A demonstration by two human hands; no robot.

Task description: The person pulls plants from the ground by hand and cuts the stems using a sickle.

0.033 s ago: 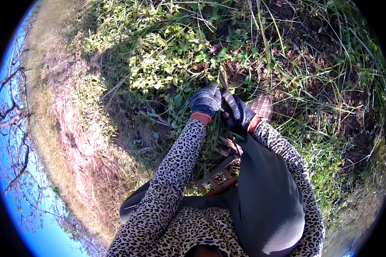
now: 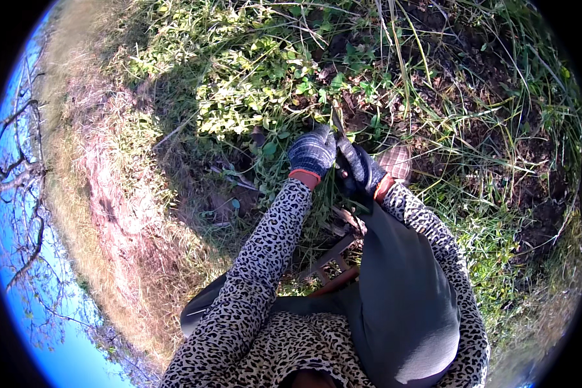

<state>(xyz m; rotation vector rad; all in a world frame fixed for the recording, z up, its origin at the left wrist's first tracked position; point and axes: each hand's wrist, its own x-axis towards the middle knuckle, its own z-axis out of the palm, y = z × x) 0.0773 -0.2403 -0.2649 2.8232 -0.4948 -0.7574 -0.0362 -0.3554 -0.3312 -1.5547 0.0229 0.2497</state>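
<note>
Both my hands wear dark blue-grey knit gloves with orange cuffs and work close together, low among green weeds [image 2: 255, 97]. My left hand [image 2: 312, 152] is closed, knuckles up, at the base of leafy stems; what its fingers pinch is hidden. Right beside it, my right hand [image 2: 363, 169] is closed around a narrow, dark, blade-like tool [image 2: 337, 119]. The tool's tip points away from me into the plants, just past my left fingers. Its exact kind is hard to make out. Cut or loose green stalks hang below the hands.
A checkered shoe [image 2: 396, 161] rests just right of my right hand. Under me is a low brownish frame, seemingly a stool [image 2: 333, 268]. My dark-trousered knee [image 2: 404, 297] rises beside my right arm. Long grass and bare soil [image 2: 540, 187] lie right; dry grass [image 2: 136, 258] left.
</note>
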